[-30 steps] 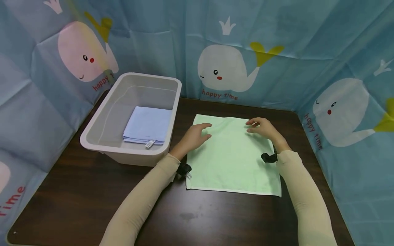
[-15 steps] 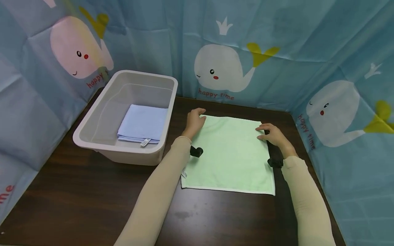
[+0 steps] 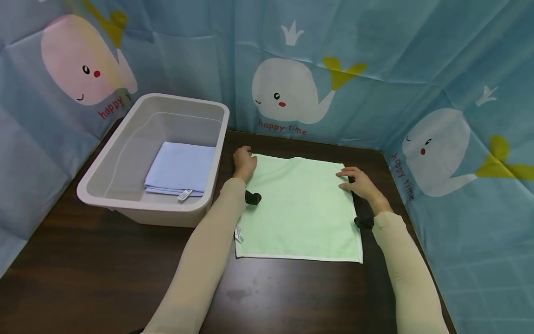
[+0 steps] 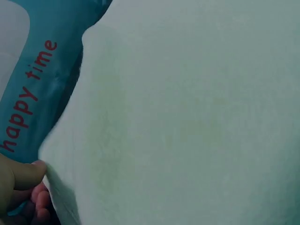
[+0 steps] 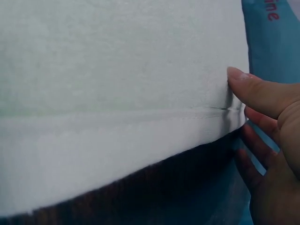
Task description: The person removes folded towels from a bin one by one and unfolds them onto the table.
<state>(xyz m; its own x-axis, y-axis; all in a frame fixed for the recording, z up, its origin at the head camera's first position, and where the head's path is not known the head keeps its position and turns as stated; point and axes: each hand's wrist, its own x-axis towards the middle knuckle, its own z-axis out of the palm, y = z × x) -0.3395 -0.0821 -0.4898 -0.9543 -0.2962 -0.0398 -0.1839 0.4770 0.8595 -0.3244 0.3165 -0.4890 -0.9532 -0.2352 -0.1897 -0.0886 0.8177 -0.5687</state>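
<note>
Now our square, pale green cloth (image 3: 298, 208) lies spread on the dark brown, wooden surface (image 3: 292, 297). Our left hand (image 3: 244, 163) and right hand (image 3: 360, 184) pinch its far corners. We're likely getting hold; next calls for lifting evenly.

The towel (image 3: 298, 211) is matt, finely textured cloth, the bin (image 3: 160, 218) smooth plastic, and the tabletop (image 3: 292, 297) semi-gloss, wood-like.

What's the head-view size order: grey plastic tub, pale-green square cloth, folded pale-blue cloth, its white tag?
1. Grey tub and pale-green cloth: too alike to rank
2. Folded pale-blue cloth
3. White tag
</note>
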